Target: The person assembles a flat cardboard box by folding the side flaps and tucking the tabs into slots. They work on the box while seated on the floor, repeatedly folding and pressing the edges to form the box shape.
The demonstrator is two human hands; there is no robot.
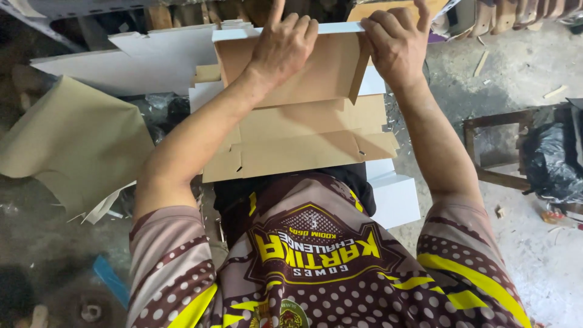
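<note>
A flat die-cut cardboard box blank, brown inside and white outside, lies on my lap with its far panel folded up. My left hand presses on the raised far panel, fingers hooked over its white top edge. At the panel's right corner, my right hand grips the same edge, where a side flap bends inward. Both forearms reach forward over the blank.
A stack of white box blanks sits under and to the right of my lap. Large white sheets lie at the far left, a tan sheet on the left floor. On the right stand a wooden stool frame and a black plastic bag.
</note>
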